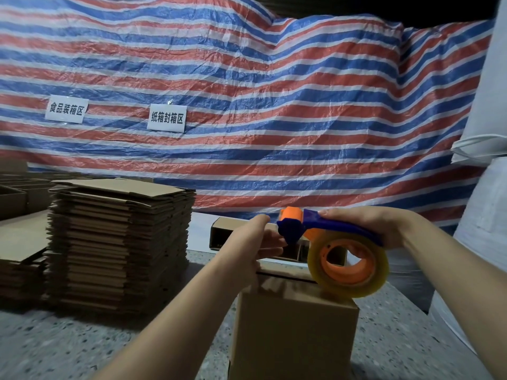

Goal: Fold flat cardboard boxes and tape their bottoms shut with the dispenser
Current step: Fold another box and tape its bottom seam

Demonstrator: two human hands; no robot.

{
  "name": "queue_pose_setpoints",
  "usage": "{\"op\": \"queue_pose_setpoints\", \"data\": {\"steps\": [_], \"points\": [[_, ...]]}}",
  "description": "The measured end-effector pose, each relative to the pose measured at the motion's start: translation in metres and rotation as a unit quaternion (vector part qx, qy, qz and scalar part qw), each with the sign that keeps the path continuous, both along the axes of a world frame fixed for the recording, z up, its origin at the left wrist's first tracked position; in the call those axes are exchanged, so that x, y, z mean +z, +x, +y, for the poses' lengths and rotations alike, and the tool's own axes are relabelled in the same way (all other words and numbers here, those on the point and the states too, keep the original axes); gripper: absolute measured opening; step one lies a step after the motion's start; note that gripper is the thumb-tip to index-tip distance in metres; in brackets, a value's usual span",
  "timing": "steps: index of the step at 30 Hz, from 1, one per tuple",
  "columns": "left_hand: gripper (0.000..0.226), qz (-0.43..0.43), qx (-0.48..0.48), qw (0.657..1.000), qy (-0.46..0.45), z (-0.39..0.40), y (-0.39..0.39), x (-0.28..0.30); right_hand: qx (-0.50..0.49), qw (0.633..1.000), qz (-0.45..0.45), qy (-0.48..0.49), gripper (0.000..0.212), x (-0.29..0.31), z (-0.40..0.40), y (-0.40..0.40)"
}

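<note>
Under the right hand (381, 229), which is wrapped around the blue handle of the tape dispenser (329, 237), hangs the roll of clear tape (348, 266) on its orange hub, its lower edge touching the top of the folded cardboard box (295, 330). Just left of that grip, the left hand (260, 242) reaches over the box's far edge with fingers extended and loosely spread, fingertips near the dispenser's blue head; whether it pinches tape cannot be told. Beyond both hands lies another box (219, 233) on its side. Well to the left of the left hand stands a tall stack of flat cardboard boxes (120, 248) on the speckled floor (82, 349). Behind everything hangs a striped tarp (247, 91) bearing two paper signs (167, 117).
</note>
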State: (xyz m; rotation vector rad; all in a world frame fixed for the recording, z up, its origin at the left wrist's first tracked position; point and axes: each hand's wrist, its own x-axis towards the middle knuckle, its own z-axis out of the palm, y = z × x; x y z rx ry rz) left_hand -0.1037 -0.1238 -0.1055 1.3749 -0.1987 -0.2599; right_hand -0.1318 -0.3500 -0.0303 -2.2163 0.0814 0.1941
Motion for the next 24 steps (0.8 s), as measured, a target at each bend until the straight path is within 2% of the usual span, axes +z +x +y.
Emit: {"op": "queue_pose_setpoints", "data": {"steps": [5,13,24], "points": [[0.02,-0.011,0.01,0.999,0.041,-0.002,-0.002,0.001,0.005,1.0,0.002,-0.01,0.074,0.001,0.0,-0.001],[0.01,-0.031,0.052,0.998,0.036,-0.006,0.0,-0.005,0.003,1.0,0.002,-0.027,0.086,0.001,-0.002,0.003],[0.016,-0.075,0.168,0.979,0.086,-0.014,0.001,-0.028,0.012,0.989,0.083,-0.118,0.085,0.023,0.001,0.007]]}}
